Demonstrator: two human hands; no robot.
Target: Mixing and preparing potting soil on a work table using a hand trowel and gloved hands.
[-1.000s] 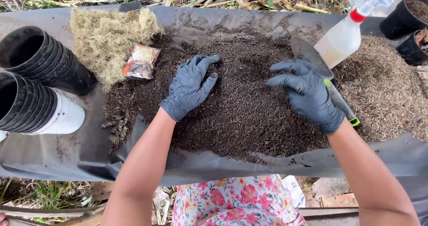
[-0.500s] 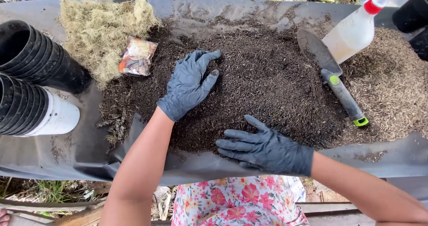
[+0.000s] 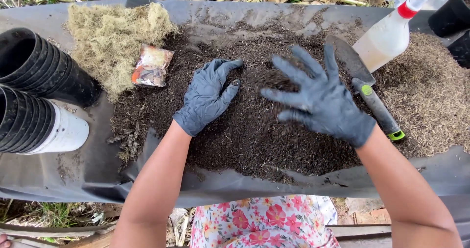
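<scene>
In the middle of the frame a heap of dark soil (image 3: 254,130) lies spread over a grey plastic sheet (image 3: 73,179). The left hand (image 3: 208,96), in a dark blue glove, lies flat on the soil just left of centre, palm down, fingers close together and pointing toward the upper right; it grips nothing. The right hand (image 3: 320,101), gloved the same way, is raised over the soil right of centre with its fingers spread wide, and holds nothing; loose soil shows blurred at its fingertips (image 3: 289,68).

Just right of the right hand a trowel (image 3: 367,89) lies on the soil, its grey blade toward the top of the frame and its dark handle with a green end toward the lower right. Above it, in the upper right, a white spray bottle (image 3: 387,35) with a red trigger lies tilted. A patch of pale husks (image 3: 431,96) covers the sheet at the right edge.

In the upper left a clump of dry yellowish moss (image 3: 115,37) lies on the sheet, and a small crumpled packet (image 3: 152,67) rests at its lower right edge, touching the soil. At the left edge lie two stacks of black pots (image 3: 34,67) on their sides, the lower stack over a white pot (image 3: 66,130).
</scene>
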